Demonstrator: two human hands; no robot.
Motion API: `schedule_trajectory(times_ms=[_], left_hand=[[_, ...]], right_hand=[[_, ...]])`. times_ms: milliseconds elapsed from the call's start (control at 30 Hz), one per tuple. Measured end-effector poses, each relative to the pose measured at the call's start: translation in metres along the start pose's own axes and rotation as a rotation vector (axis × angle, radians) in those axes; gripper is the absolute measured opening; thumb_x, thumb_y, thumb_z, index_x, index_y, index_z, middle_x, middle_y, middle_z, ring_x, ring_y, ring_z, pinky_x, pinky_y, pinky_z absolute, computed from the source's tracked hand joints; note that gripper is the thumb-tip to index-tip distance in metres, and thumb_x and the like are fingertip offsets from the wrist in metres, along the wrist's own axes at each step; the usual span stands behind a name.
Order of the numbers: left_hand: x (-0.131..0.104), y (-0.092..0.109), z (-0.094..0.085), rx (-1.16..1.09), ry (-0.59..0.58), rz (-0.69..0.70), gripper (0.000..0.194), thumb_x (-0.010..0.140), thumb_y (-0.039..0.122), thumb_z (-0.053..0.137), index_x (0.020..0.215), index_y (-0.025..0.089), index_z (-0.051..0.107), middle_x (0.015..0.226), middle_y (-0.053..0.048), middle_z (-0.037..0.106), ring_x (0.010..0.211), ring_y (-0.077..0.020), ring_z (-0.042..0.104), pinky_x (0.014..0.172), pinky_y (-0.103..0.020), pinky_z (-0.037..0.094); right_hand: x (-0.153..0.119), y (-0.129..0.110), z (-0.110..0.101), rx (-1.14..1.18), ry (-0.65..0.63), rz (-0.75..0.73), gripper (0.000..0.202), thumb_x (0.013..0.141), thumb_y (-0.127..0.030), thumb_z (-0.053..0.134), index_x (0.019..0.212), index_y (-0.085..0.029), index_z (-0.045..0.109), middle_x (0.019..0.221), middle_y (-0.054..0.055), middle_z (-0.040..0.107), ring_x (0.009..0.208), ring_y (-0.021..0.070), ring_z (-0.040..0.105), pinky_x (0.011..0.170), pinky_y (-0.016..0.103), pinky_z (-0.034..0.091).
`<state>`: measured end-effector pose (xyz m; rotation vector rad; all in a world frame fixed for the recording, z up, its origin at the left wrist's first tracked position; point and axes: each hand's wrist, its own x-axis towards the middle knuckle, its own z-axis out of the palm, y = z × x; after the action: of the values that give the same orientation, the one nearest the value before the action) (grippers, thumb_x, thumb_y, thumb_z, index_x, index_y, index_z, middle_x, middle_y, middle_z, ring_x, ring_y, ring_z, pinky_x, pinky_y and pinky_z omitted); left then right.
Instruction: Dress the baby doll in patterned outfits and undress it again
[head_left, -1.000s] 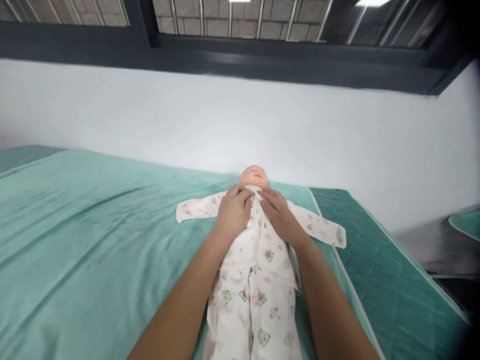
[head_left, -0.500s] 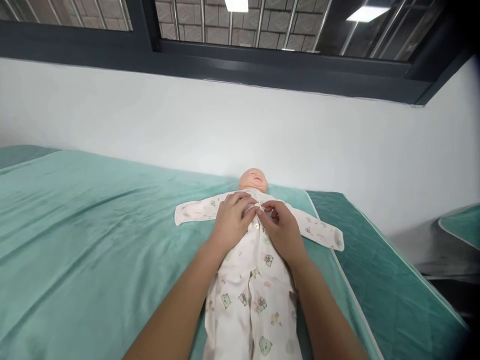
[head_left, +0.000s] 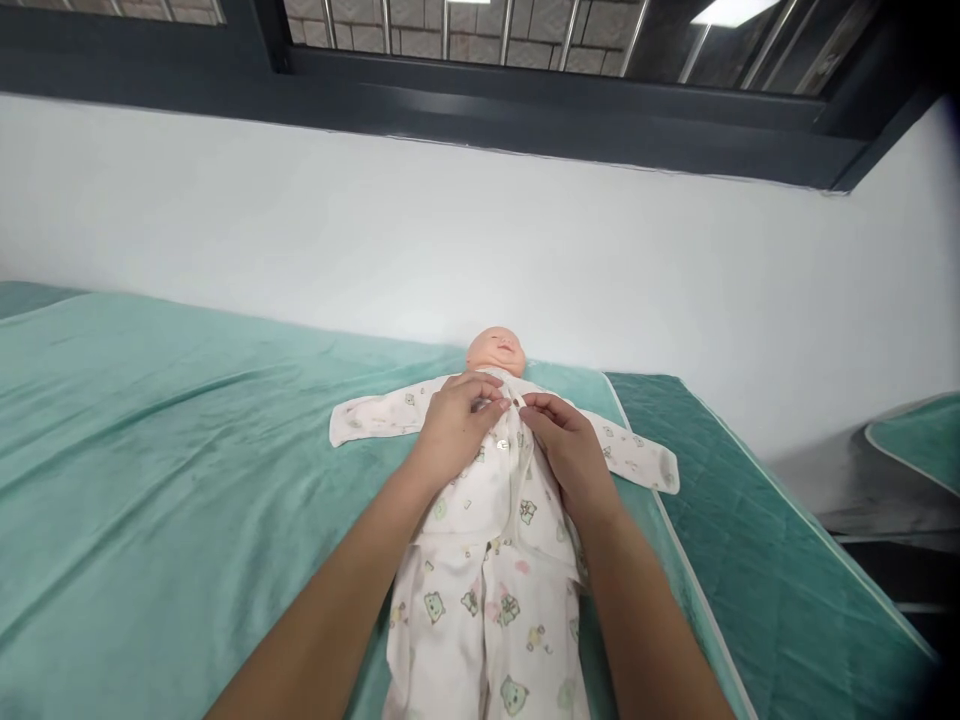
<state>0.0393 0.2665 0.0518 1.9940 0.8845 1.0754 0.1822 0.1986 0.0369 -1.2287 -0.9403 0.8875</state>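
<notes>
A baby doll point(head_left: 496, 348) lies on its back, its head toward the wall and its arms spread. It wears a white long-sleeved baby shirt point(head_left: 480, 490) printed with small bears, over matching trousers point(head_left: 450, 620). My left hand point(head_left: 459, 425) rests on the chest, its thumb and fingers closed on one side of the front opening. Opposite it, my right hand point(head_left: 566, 440) pinches the other edge near the neck. A pale button or snap point(head_left: 502, 444) shows just below my fingers. My fingertips partly hide the upper opening.
Under the doll is a light green blanket point(head_left: 187, 450) with soft folds. A darker green quilted cover point(head_left: 750, 520) lies to the right. Behind rises a white wall point(head_left: 375, 240) below a dark window frame point(head_left: 525, 125). Another green padded piece point(head_left: 922, 440) sits at far right.
The view has shifted slightly, so everything sits a little higher and further left. My right hand has drawn its edge of the shirt slightly away from my left hand, lifting the front edge.
</notes>
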Motion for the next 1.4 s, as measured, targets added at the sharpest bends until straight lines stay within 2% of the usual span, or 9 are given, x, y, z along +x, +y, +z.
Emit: schedule_trajectory(times_ms=[67,200,367,667,900,1067,1267,1333,1400], left_hand=[[0.0,0.003,0.001,-0.033,-0.006,-0.028,0.013,0.089,0.031,0.058,0.081,0.024,0.066,0.115,0.0,0.068,0.115,-0.0197,0.057,0.101,-0.035,0.042],[0.0,0.003,0.003,-0.034,0.0,-0.038,0.015,0.09,0.032,0.056,0.08,0.024,0.066,0.114,0.001,0.068,0.115,-0.0194,0.057,0.103,-0.036,0.04],[-0.002,0.0,0.004,-0.011,0.012,-0.016,0.015,0.089,0.032,0.057,0.08,0.024,0.065,0.114,0.001,0.068,0.116,-0.0185,0.056,0.103,-0.034,0.039],[-0.001,0.001,0.005,-0.031,0.023,-0.078,0.017,0.088,0.032,0.058,0.076,0.024,0.066,0.116,0.0,0.068,0.119,-0.0196,0.055,0.106,-0.034,0.039],[-0.001,0.003,0.004,-0.048,-0.013,-0.14,0.021,0.084,0.041,0.061,0.075,0.024,0.068,0.121,-0.001,0.065,0.12,-0.0216,0.056,0.104,-0.034,0.04],[-0.001,0.0,0.005,-0.053,-0.016,-0.17,0.014,0.081,0.034,0.062,0.074,0.023,0.067,0.122,0.0,0.064,0.121,-0.0229,0.054,0.107,-0.038,0.038],[-0.003,0.002,0.004,-0.083,-0.006,-0.179,0.013,0.082,0.028,0.058,0.074,0.023,0.068,0.123,-0.001,0.064,0.122,-0.0227,0.054,0.109,-0.038,0.036],[-0.004,0.002,0.003,-0.093,-0.005,-0.187,0.01,0.082,0.026,0.058,0.081,0.023,0.068,0.127,-0.001,0.062,0.122,-0.0226,0.054,0.106,-0.038,0.039],[-0.006,0.002,0.002,-0.109,0.0,-0.191,0.015,0.082,0.024,0.057,0.094,0.025,0.066,0.128,-0.001,0.061,0.121,-0.0216,0.055,0.103,-0.037,0.042]], right_hand=[[-0.001,0.002,0.0,0.075,0.013,-0.002,0.019,0.079,-0.036,0.07,0.093,-0.023,0.07,0.093,0.0,0.07,0.085,0.0178,0.06,0.078,0.028,0.045],[-0.003,0.004,0.002,0.053,0.051,-0.024,0.021,0.079,-0.036,0.071,0.095,-0.023,0.073,0.098,0.002,0.072,0.094,0.0203,0.061,0.085,0.031,0.045],[-0.003,0.005,0.003,0.048,0.033,-0.079,0.019,0.082,-0.036,0.068,0.097,-0.024,0.074,0.099,0.002,0.072,0.097,0.0209,0.062,0.087,0.032,0.046],[-0.001,0.005,0.001,-0.136,0.004,-0.1,0.023,0.079,-0.035,0.072,0.098,-0.022,0.072,0.086,0.001,0.068,0.077,0.0154,0.057,0.074,0.029,0.045],[-0.002,0.0,0.005,-0.276,-0.004,-0.096,0.024,0.078,-0.035,0.07,0.097,-0.021,0.066,0.081,-0.001,0.066,0.067,0.0126,0.051,0.066,0.026,0.043],[-0.006,-0.005,0.01,-0.425,0.009,-0.162,0.018,0.081,-0.033,0.065,0.096,-0.023,0.063,0.076,-0.002,0.066,0.063,0.0131,0.051,0.063,0.027,0.041],[-0.009,-0.006,0.011,-0.47,0.004,-0.174,0.022,0.081,-0.031,0.063,0.102,-0.025,0.06,0.079,-0.002,0.065,0.062,0.0134,0.05,0.062,0.027,0.04],[-0.008,-0.005,0.01,-0.481,-0.019,-0.169,0.025,0.082,-0.032,0.061,0.106,-0.026,0.059,0.081,-0.003,0.064,0.063,0.0133,0.049,0.063,0.027,0.04],[-0.008,-0.005,0.009,-0.481,-0.048,-0.158,0.029,0.083,-0.033,0.06,0.111,-0.026,0.057,0.083,-0.003,0.064,0.065,0.0134,0.049,0.064,0.028,0.041]])
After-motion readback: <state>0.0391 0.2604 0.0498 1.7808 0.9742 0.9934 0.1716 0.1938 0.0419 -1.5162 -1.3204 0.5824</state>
